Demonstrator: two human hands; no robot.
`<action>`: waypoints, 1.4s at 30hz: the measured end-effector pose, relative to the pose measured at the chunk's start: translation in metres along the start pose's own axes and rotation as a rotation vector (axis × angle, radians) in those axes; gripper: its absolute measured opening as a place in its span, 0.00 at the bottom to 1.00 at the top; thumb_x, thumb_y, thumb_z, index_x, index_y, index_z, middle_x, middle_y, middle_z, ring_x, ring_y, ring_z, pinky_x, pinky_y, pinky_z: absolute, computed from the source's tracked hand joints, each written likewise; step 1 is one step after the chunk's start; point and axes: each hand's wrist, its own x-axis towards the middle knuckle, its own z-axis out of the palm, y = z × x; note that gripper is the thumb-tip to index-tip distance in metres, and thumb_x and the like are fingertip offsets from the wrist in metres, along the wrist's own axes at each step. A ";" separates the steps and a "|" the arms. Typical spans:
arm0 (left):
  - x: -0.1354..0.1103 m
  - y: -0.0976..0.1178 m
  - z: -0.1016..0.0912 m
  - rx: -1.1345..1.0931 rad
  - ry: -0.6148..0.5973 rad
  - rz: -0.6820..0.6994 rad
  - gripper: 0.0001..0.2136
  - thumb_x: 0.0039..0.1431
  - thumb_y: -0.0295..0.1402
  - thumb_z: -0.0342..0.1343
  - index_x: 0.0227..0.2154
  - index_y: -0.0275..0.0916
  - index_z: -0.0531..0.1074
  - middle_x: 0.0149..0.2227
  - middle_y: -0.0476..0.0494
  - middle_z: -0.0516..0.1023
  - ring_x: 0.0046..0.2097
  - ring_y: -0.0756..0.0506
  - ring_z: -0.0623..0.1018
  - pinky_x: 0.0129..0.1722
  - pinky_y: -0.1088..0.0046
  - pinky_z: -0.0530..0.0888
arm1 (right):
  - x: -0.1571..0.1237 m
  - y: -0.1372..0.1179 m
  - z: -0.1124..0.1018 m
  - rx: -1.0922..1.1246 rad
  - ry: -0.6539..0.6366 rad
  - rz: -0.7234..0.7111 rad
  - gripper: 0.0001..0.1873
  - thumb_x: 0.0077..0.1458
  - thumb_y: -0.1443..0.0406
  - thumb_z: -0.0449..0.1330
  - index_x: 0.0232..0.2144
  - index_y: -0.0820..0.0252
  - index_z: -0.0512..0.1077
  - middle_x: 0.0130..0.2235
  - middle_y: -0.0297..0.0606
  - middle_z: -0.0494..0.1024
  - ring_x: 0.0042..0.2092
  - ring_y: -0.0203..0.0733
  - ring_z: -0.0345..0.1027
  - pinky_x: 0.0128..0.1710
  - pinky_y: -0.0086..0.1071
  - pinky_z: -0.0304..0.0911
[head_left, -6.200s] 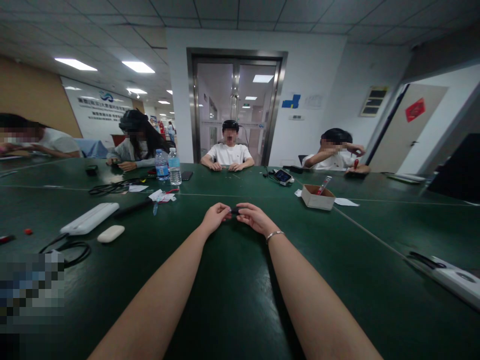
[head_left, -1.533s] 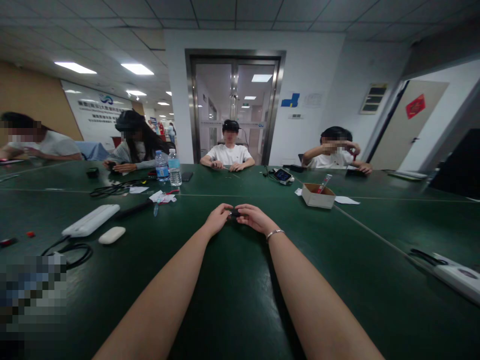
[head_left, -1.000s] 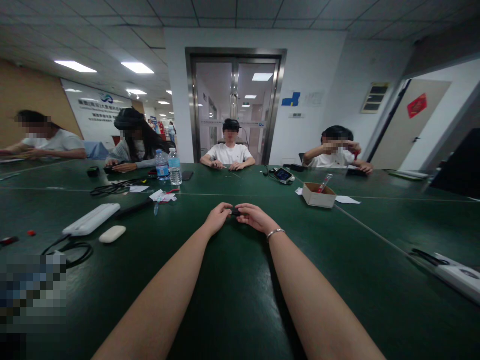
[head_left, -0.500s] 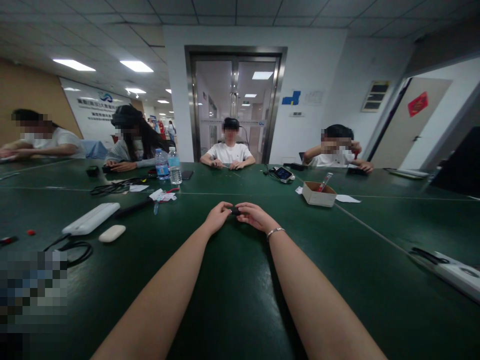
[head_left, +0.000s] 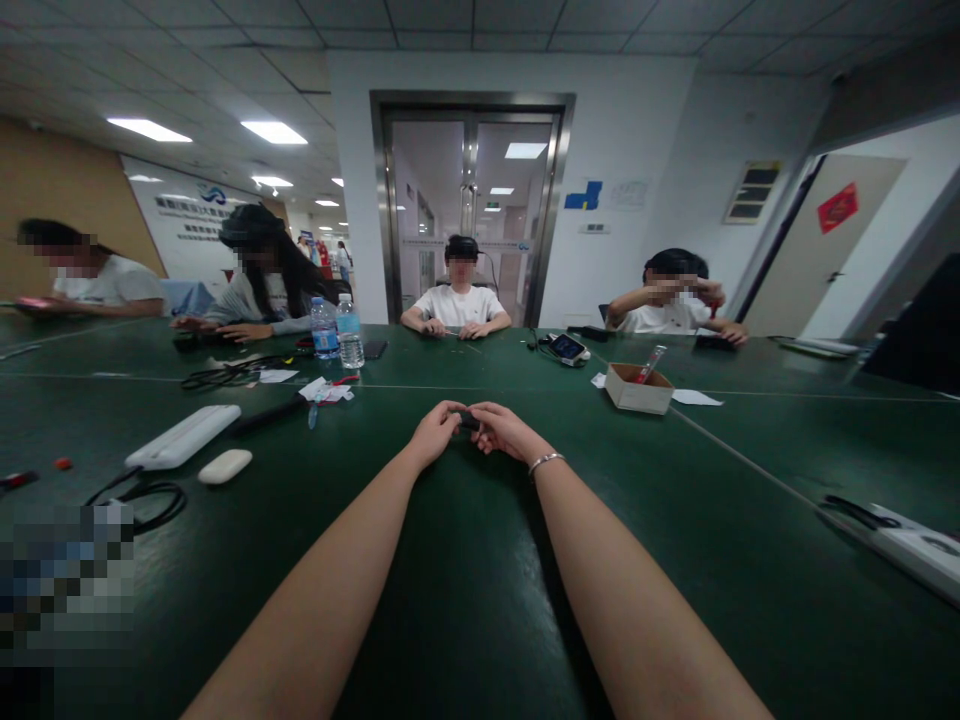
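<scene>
Between my two hands is a small black object [head_left: 469, 421], too small and too covered by fingers to name its kind. My left hand [head_left: 437, 434] has its fingers closed on the object's left end. From the other side my right hand [head_left: 507, 430], with a silver bracelet at the wrist, grips it, the thumb and index finger against its right end. Both hands are just above or resting on the dark green table [head_left: 465, 560]; which of these I cannot tell.
At left lie a white power strip [head_left: 184, 437], a white rounded case [head_left: 225, 466] and black cables. Two water bottles [head_left: 349, 335] stand farther back. A small cardboard box [head_left: 639, 390] is at right, another white power strip [head_left: 919, 550] nearer. Several people sit across the table.
My right hand has shifted slightly left, its fingers now more curled around the black object. My left hand has barely moved. At the far left, two people's hands have moved.
</scene>
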 end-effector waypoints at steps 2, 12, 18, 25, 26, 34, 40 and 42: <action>0.000 0.001 0.000 -0.005 0.003 -0.009 0.13 0.55 0.33 0.47 0.42 0.37 0.68 0.24 0.50 0.66 0.26 0.52 0.67 0.27 0.77 0.64 | 0.000 0.000 0.000 0.000 -0.004 -0.051 0.19 0.51 0.71 0.60 0.44 0.56 0.60 0.28 0.31 0.70 0.20 0.32 0.66 0.17 0.24 0.67; -0.001 0.003 0.000 -0.039 0.000 -0.015 0.13 0.55 0.32 0.46 0.42 0.37 0.67 0.24 0.50 0.66 0.26 0.52 0.67 0.26 0.78 0.64 | 0.004 0.004 -0.003 0.018 -0.017 -0.066 0.26 0.45 0.70 0.64 0.44 0.52 0.56 0.35 0.32 0.70 0.22 0.32 0.68 0.18 0.27 0.69; -0.001 0.003 0.001 -0.029 -0.002 -0.018 0.12 0.55 0.32 0.46 0.41 0.37 0.68 0.23 0.50 0.65 0.25 0.52 0.66 0.25 0.78 0.63 | 0.002 0.002 -0.002 -0.027 -0.025 -0.013 0.18 0.50 0.68 0.61 0.42 0.57 0.59 0.28 0.31 0.69 0.19 0.31 0.65 0.16 0.24 0.67; -0.002 0.004 0.000 -0.024 0.001 -0.018 0.12 0.55 0.32 0.46 0.41 0.37 0.68 0.24 0.50 0.66 0.25 0.52 0.66 0.26 0.78 0.64 | 0.003 0.003 -0.003 -0.001 -0.041 0.006 0.16 0.53 0.67 0.58 0.43 0.58 0.58 0.28 0.32 0.69 0.19 0.32 0.65 0.17 0.26 0.67; -0.003 0.005 0.000 -0.021 -0.002 -0.019 0.12 0.55 0.32 0.46 0.41 0.37 0.68 0.24 0.50 0.66 0.25 0.52 0.66 0.26 0.78 0.64 | 0.004 0.003 -0.003 0.005 -0.027 -0.005 0.16 0.52 0.69 0.59 0.42 0.58 0.59 0.28 0.31 0.69 0.19 0.31 0.65 0.18 0.26 0.67; -0.003 0.004 0.000 -0.020 -0.002 -0.017 0.12 0.55 0.33 0.46 0.41 0.37 0.68 0.23 0.50 0.66 0.25 0.52 0.66 0.26 0.78 0.63 | 0.005 0.003 -0.003 -0.032 -0.043 0.029 0.04 0.57 0.66 0.54 0.36 0.61 0.62 0.24 0.34 0.70 0.19 0.32 0.65 0.17 0.23 0.65; -0.001 0.002 0.001 0.033 -0.042 -0.036 0.15 0.58 0.39 0.42 0.37 0.35 0.70 0.20 0.50 0.66 0.23 0.51 0.67 0.23 0.77 0.62 | 0.003 0.004 -0.006 0.047 -0.106 -0.002 0.05 0.52 0.74 0.56 0.34 0.64 0.65 0.27 0.37 0.72 0.23 0.31 0.67 0.24 0.24 0.68; -0.001 0.002 0.002 0.023 -0.023 -0.047 0.15 0.58 0.39 0.43 0.39 0.36 0.69 0.23 0.49 0.67 0.24 0.52 0.67 0.23 0.78 0.62 | 0.002 0.004 -0.007 0.084 -0.107 -0.004 0.06 0.52 0.74 0.57 0.34 0.65 0.65 0.27 0.37 0.72 0.23 0.31 0.68 0.25 0.24 0.69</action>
